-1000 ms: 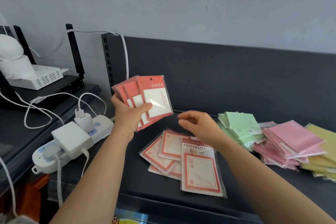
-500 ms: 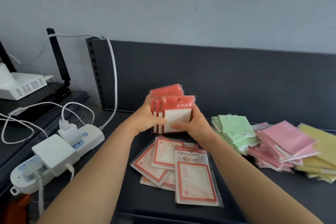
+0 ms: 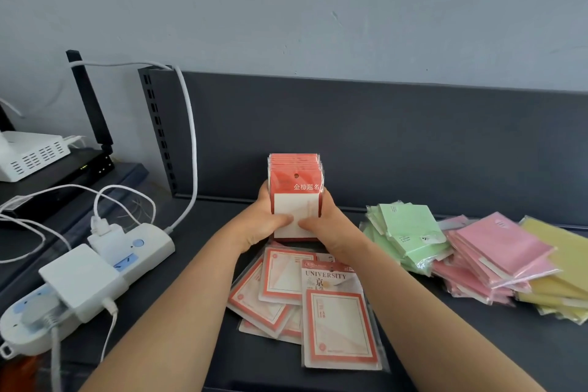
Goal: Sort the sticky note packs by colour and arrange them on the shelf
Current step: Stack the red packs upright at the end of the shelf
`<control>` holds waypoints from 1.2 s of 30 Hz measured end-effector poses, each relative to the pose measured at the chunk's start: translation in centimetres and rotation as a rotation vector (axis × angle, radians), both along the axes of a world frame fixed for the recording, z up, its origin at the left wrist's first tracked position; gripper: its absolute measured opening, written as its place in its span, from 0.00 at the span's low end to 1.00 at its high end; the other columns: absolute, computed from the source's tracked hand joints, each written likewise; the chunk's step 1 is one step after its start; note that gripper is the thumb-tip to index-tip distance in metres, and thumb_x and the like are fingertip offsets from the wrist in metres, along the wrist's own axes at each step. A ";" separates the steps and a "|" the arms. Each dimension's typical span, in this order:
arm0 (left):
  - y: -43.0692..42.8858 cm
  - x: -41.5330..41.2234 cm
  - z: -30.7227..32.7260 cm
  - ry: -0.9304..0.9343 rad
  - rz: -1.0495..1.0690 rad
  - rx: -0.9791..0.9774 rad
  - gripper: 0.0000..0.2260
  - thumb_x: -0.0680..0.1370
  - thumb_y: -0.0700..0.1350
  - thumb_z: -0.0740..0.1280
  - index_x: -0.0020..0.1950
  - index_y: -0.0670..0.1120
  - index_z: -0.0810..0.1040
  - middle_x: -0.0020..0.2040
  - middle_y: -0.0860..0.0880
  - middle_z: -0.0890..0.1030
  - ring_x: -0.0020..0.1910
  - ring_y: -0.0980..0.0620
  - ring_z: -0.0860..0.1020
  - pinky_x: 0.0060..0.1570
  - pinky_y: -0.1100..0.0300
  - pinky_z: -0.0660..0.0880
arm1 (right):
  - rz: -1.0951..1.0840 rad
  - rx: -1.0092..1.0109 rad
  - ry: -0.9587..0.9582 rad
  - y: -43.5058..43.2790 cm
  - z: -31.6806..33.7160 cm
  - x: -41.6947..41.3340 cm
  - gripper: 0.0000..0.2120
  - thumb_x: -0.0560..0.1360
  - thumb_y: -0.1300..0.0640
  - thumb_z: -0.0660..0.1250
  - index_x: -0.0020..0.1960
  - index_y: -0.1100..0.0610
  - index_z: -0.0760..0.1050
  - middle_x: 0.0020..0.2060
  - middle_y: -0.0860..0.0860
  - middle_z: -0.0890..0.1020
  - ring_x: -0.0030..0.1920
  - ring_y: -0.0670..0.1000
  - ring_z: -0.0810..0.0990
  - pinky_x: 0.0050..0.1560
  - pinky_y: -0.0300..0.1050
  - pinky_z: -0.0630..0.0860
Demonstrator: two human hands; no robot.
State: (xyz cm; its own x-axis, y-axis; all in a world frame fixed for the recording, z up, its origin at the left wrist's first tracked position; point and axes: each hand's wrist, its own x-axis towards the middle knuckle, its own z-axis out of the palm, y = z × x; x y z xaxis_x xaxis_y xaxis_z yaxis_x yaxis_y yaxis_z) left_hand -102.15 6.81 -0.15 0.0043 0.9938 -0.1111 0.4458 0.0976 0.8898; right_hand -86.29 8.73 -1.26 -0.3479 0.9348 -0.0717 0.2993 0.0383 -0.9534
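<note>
A squared-up stack of red sticky note packs [image 3: 296, 191] stands upright above the dark shelf [image 3: 413, 344]. My left hand [image 3: 262, 226] grips its left side and my right hand [image 3: 327, 226] grips its right side, thumbs pressed on the front pack. Below them several red-bordered packs [image 3: 286, 289] lie loose, one marked UNIVERSITY [image 3: 337, 312] on top. To the right lie a green pile [image 3: 404, 232], a pink pile [image 3: 496, 254] and a yellow pile [image 3: 560, 267].
A white power strip [image 3: 95, 274] with plugged adapters and white cables sits at the left. A black router [image 3: 79, 165] and a white box [image 3: 28, 153] stand behind it. The shelf's dark back panel [image 3: 381, 143] rises behind the packs.
The fanned red packs in my left hand have been gathered into one neat stack. My right hand came up and now holds the stack too, which sits centred and lower.
</note>
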 end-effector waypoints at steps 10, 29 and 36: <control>-0.2 -0.7 -0.5 0.029 0.017 -0.053 0.31 0.79 0.45 0.67 0.76 0.57 0.55 0.67 0.52 0.74 0.62 0.52 0.74 0.59 0.52 0.74 | -0.095 -0.010 -0.210 -0.2 -0.1 -0.6 0.27 0.79 0.60 0.62 0.73 0.49 0.53 0.62 0.48 0.74 0.54 0.47 0.76 0.36 0.35 0.74; -6.4 -0.4 2.6 0.360 0.106 -0.104 0.31 0.79 0.57 0.64 0.76 0.44 0.60 0.73 0.46 0.68 0.66 0.48 0.72 0.52 0.59 0.69 | 0.026 0.064 -0.437 -5.1 4.1 3.7 0.34 0.75 0.45 0.68 0.75 0.50 0.56 0.71 0.47 0.69 0.57 0.49 0.78 0.44 0.45 0.80; -10.3 1.5 1.5 0.506 0.059 -0.175 0.28 0.73 0.62 0.68 0.70 0.55 0.67 0.68 0.48 0.68 0.64 0.47 0.71 0.61 0.50 0.73 | 0.335 -0.011 -0.606 -11.2 3.9 7.4 0.50 0.68 0.48 0.76 0.78 0.43 0.45 0.72 0.42 0.65 0.67 0.48 0.70 0.71 0.51 0.65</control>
State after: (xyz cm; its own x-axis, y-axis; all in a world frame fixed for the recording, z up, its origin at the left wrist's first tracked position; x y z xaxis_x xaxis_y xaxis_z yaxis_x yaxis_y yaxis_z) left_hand -100.60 -3.45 1.32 -0.1482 0.9571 -0.2489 0.8038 0.2632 0.5335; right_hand -78.91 -2.52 2.68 -0.5131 0.7821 -0.3536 0.7530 0.2124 -0.6228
